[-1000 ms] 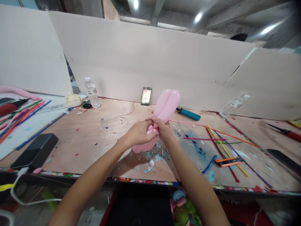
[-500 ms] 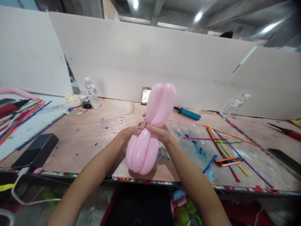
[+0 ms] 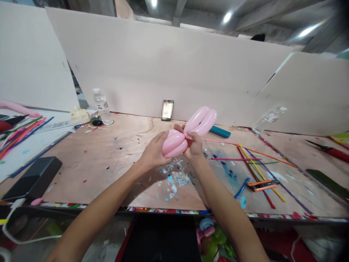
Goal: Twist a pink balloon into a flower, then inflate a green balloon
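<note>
Head view: left hand and right hand both curl closed around the pink balloon, its long axis slanting up-right.

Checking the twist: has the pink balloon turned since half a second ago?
Yes. The pink balloon has swung from upright to slanting, its far loops now pointing toward the teal pump.
</note>
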{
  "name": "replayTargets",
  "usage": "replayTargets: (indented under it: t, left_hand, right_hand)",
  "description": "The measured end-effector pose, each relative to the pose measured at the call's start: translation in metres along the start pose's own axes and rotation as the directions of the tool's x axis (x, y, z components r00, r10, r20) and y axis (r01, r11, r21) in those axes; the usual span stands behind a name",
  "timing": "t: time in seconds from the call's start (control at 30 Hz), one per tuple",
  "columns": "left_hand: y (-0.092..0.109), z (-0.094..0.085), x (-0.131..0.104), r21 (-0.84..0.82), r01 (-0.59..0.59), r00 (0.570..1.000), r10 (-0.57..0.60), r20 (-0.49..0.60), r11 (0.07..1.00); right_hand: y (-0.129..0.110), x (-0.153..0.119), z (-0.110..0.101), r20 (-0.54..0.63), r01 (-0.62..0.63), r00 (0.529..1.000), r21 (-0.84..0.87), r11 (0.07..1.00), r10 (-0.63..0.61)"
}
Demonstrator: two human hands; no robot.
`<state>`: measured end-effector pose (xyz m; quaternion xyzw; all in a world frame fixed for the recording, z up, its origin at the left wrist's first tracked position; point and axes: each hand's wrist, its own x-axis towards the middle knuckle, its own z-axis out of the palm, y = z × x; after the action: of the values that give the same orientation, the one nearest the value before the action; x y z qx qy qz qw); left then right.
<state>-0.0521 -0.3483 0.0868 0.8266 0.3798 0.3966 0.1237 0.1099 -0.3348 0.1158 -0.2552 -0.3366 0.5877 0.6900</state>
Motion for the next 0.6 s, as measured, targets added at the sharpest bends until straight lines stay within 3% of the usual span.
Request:
replayTargets:
  t: [0.13,0.23,0.27,0.33,0.4,0.43,0.47,0.5,0.6]
  left_hand:
    - [-0.004,-0.02,0.005,-0.16,0.087,0.99,-0.067,0.128,0.983]
    - [-0.009,-0.029,0.006,-0.421,0.187,0.936,-0.03,0.352,0.888]
    - [-0.01,-0.028,0.004,-0.536,0.236,0.905,0.019,0.426,0.811]
    - [-0.014,-0.018,-0.002,-0.736,0.382,0.846,0.109,0.522,0.559]
    - [-0.016,-0.004,-0.01,-0.799,0.551,0.798,0.127,0.589,0.243]
    - [-0.017,0.003,-0.013,-0.781,0.608,0.769,0.138,0.624,0.141]
    - [-0.019,0.009,-0.015,-0.769,0.631,0.759,0.119,0.64,0.105]
    - [-0.02,0.013,-0.015,-0.776,0.62,0.776,0.053,0.628,0.118]
    - [-0.024,0.012,-0.008,-0.823,0.489,0.873,-0.158,0.462,0.29]
  right_hand:
    - [-0.005,-0.001,-0.005,0.168,-0.039,0.985,-0.077,0.996,0.052]
    - [-0.009,-0.004,-0.007,0.323,-0.017,0.944,-0.164,0.986,0.07]
    - [-0.011,-0.007,-0.006,0.37,-0.009,0.926,-0.181,0.983,0.077]
    - [-0.015,-0.012,-0.004,0.426,0.011,0.901,-0.202,0.979,0.077]
    - [-0.018,-0.016,-0.003,0.428,0.054,0.903,-0.221,0.974,0.047]
    - [-0.019,-0.016,-0.004,0.413,0.08,0.91,-0.238,0.968,0.026]
    - [-0.019,-0.016,-0.007,0.388,0.111,0.922,-0.264,0.958,0.0]
    - [-0.018,-0.014,-0.01,0.351,0.144,0.936,-0.298,0.944,-0.032]
    - [-0.013,-0.003,-0.021,0.179,0.255,0.964,-0.41,0.876,-0.197]
